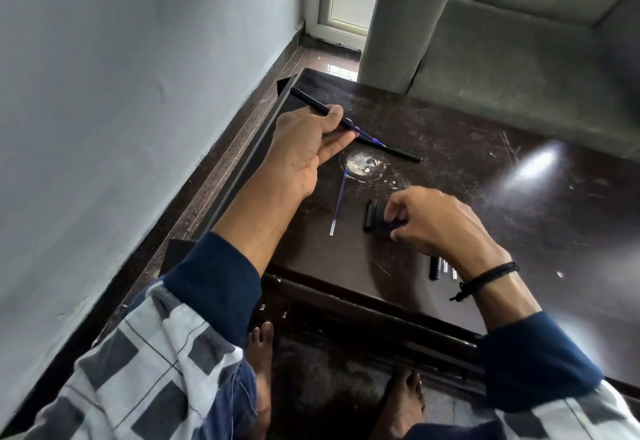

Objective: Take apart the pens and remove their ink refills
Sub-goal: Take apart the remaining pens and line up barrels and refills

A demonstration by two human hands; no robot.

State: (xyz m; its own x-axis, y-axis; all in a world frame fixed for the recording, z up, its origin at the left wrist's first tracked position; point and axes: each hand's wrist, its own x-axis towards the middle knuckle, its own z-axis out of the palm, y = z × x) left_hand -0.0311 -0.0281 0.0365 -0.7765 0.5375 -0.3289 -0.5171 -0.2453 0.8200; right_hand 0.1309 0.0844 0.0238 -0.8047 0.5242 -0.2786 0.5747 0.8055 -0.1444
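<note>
The left hand (304,148) grips one black pen (311,104) over the far left corner of the dark table (485,162), a stretch of blue refill showing partway along it. One loose refill (338,202) lies between the hands beside one short black tube (370,215). The right hand (440,221) pinches one small dark piece (394,226), and the parts (434,268) by its wrist are too hidden to count.

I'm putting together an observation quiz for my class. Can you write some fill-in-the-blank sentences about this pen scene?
The left hand holds a pen whose barrel is ___.
The loose ink refill on the table is coloured ___.
The small dark pen part is pinched by the ___ hand.
Missing words: black, blue, right.
</note>
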